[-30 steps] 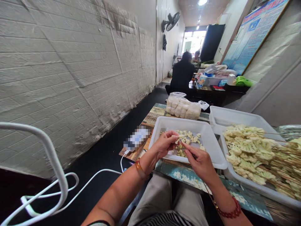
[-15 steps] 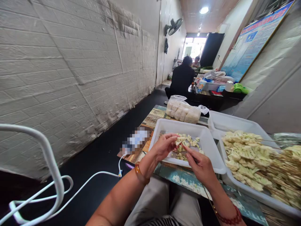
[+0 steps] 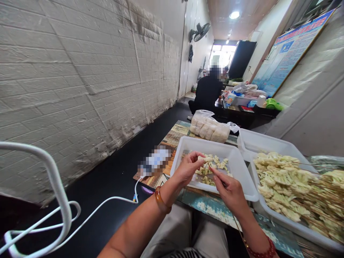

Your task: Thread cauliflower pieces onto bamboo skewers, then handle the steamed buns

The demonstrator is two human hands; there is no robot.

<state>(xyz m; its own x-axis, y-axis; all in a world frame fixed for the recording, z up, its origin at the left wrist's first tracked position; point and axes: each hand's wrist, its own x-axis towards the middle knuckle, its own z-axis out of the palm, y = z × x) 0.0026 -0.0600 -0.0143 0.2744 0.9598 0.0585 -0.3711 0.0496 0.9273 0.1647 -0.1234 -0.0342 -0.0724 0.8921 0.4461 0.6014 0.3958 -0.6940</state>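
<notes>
Over a white plastic tray, my left hand pinches a small cauliflower floret. My right hand is closed around a thin bamboo skewer; its rear end runs down past my wrist, and its tip meets the floret between my hands. How deep the tip sits cannot be made out. Loose cauliflower pieces lie on the tray's bottom beneath my hands. To the right, a second white tray holds a heap of skewered cauliflower, sticks pointing right.
A plastic bag of pale packed food sits behind the tray. A blurred-out device with a white cable lies at the table's left edge. Another white tray stands back right. A person in black sits further off.
My left hand has turned slightly, its fingers moving a little around the floret. My right hand stays almost in place with the skewer. The view has shifted slightly.
</notes>
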